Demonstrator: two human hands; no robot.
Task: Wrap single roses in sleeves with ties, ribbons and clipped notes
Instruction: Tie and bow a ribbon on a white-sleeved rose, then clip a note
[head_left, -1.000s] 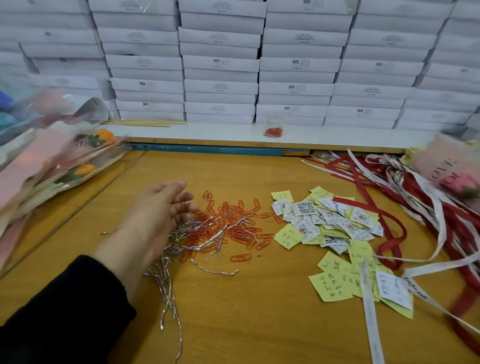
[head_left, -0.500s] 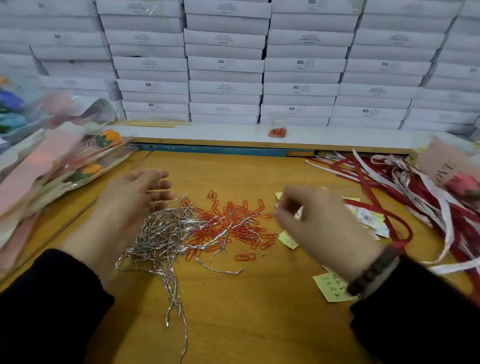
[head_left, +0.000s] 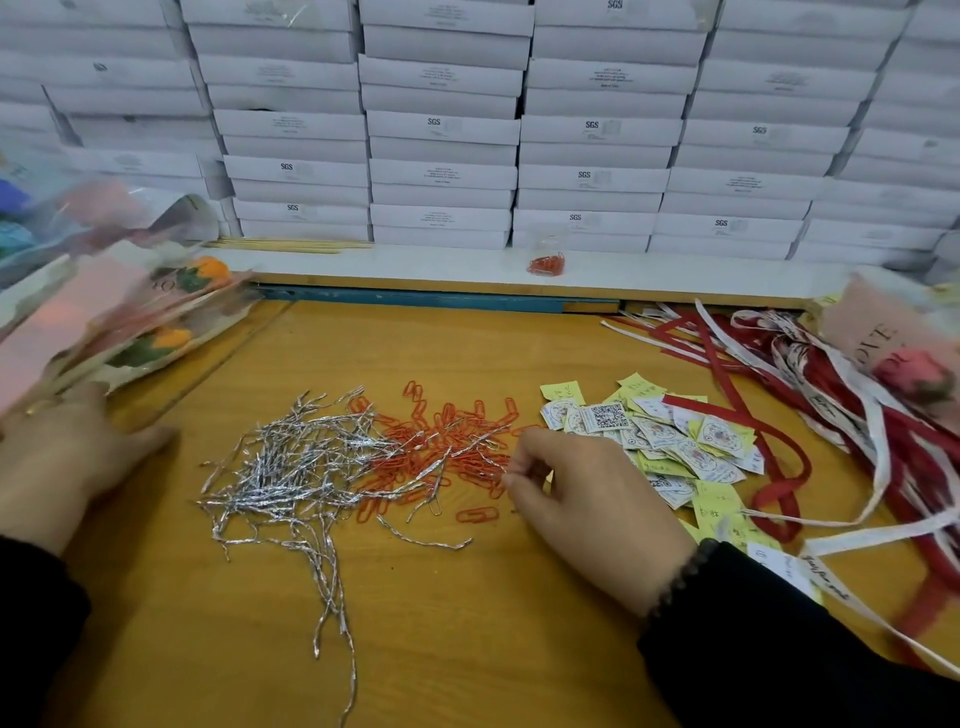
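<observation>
Wooden bench (head_left: 467, 623) fills the near view, w/ dark sleeves at both bottom corners. Right hand (head_left: 587, 499) sits just past its sleeve, fingers curled, tips pinching at the near-right edge of the orange paper clips (head_left: 447, 452); looks like it has one clip or tie end between thumb and forefinger, but too small to say which. Left hand (head_left: 67, 462) lies at the left edge, fingers fairly straight and spread, holding nothing I can make out; blurred, touching or just beside the sleeved roses (head_left: 145, 322).

Between the hands: silver twist ties (head_left: 291, 467), tangled, overlapping the clips where the piles meet. Right of the clips: notes (head_left: 675, 447), yellow slips and QR cards mixed. Further right, red and white ribbons (head_left: 831, 415) in a loose heap, one wrapped pink rose (head_left: 909, 374) on top.

Step in hand, my guess: picking a single clip or tie for the next rose. To do it well: pull from the pile's outer edge, not the overlap, since ties snag clips and drag extras. Lift straight up, shake off hangers-on. Keep the other hand steadying the rose so the sleeve doesn't slide.

Far side: white ledge w/ a small bag of clips (head_left: 545, 260), thin sticks (head_left: 291, 244), then stacked white boxes (head_left: 441, 130) wall to wall.
</observation>
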